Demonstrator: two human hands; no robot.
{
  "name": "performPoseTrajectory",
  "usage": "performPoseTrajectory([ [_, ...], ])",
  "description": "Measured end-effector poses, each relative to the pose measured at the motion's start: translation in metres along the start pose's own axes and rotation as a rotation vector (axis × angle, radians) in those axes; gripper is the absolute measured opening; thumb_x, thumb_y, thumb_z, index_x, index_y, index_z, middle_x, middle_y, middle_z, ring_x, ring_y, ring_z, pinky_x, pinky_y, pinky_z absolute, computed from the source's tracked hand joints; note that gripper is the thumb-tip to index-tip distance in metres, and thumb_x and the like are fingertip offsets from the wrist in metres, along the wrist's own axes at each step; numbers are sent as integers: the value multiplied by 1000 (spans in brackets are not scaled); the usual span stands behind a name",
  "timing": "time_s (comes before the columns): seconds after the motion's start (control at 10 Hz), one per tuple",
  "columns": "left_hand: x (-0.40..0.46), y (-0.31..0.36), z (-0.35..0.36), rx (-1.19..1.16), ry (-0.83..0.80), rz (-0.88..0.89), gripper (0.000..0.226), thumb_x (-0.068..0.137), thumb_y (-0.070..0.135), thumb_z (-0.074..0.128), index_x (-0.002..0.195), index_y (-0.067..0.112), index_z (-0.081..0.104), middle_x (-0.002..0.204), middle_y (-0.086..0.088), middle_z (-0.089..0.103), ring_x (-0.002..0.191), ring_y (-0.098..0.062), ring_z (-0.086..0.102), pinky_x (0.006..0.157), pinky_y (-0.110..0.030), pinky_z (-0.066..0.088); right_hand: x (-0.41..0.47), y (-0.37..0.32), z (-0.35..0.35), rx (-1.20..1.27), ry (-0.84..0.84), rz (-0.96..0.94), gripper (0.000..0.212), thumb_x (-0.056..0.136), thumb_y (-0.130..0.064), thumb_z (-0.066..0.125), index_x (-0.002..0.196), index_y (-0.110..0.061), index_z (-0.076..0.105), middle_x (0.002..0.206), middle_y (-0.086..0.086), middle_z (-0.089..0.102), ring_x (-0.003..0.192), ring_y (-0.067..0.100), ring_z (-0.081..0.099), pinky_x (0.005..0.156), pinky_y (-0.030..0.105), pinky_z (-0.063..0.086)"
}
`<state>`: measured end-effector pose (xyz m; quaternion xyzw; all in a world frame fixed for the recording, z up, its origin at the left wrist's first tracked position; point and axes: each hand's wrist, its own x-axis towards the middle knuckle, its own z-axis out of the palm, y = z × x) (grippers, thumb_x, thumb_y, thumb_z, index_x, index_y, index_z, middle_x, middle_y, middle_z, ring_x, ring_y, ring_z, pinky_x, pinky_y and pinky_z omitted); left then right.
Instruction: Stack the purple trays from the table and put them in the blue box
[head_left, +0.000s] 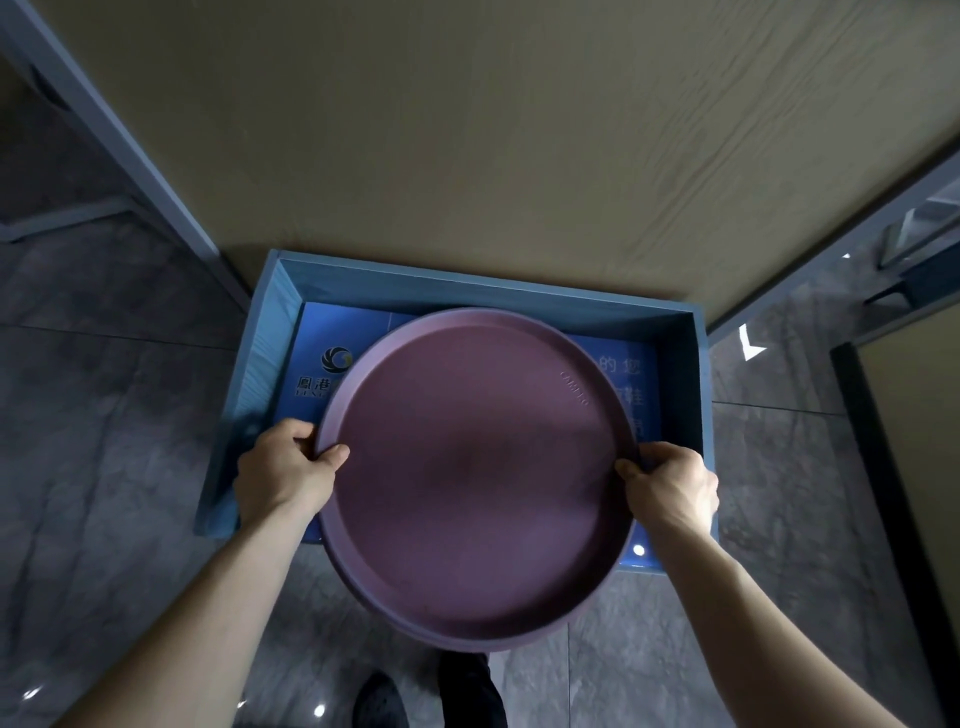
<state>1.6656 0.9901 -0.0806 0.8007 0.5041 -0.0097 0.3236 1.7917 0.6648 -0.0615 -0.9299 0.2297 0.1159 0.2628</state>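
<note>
At the bottom centre of the frame a dark shoe stood on the grey marbled floor tiles. Above it, filling the middle of the frame, was the round purple plastic tray stack, held level in the air; a second rim showed under the top tray along its lower left edge, so at least two trays were nested, though the exact count could not be told. The left hand at centre left was closed on the rim, thumb curled over the top edge and fingers hidden beneath. The right hand at centre right gripped the opposite rim the same way.

Behind and below the stack sat the open rectangular blue box, on the floor, its printed blue bottom partly visible. Beyond it, the tan wooden table top filled the upper frame and showed no trays.

Judging from this, the stacking looked finished and the load was over the box; what seemed left was lowering it inside and letting go.
</note>
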Motion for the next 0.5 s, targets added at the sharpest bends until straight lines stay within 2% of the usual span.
performPoseTrajectory([
  [0.1, 0, -2, 3, -23, 7, -25, 38, 75, 31, 84, 106, 17, 68, 102, -7, 75, 93, -32, 69, 75, -34, 48, -6, 0, 1, -9, 26, -20, 3, 81, -24, 74, 81, -20, 74, 70, 0, 60, 65, 25, 46, 69, 29, 40],
  [0.2, -1, -1, 3, -15, 5, -20, 34, 77, 30, 83, 103, 18, 66, 101, -7, 75, 92, -32, 68, 72, -33, 45, -13, 0, 3, -1, 58, -21, 6, 85, -21, 70, 88, -19, 75, 62, -8, 47, 56, 20, 40, 67, 30, 38],
  [0.3, -7, 5, -2, 103, -27, 33, 38, 82, 33, 77, 112, 18, 59, 107, -9, 73, 97, -34, 68, 68, -35, 43, -23, -4, -1, -111, 15, -75, 9, 86, -23, 65, 94, -22, 71, 83, 7, 63, 77, 35, 55, 71, 36, 44],
  [0.4, -21, 9, -12, 220, -44, 142, 53, 86, 41, 69, 132, 21, 49, 123, -10, 64, 110, -35, 63, 71, -40, 46, -34, -5, -7, -252, -39, -211, 46, 86, -39, 63, 130, -27, 56, 120, 12, 58, 111, 39, 56, 84, 43, 47],
  [0.5, -40, 14, -31, 240, -45, 236, 71, 86, 50, 65, 146, 22, 40, 140, -11, 53, 127, -33, 52, 92, -47, 47, -49, -8, -16, -378, -74, -350, 82, 83, -67, 53, 153, -35, 26, 156, 12, 35, 144, 34, 30, 108, 49, 37],
])
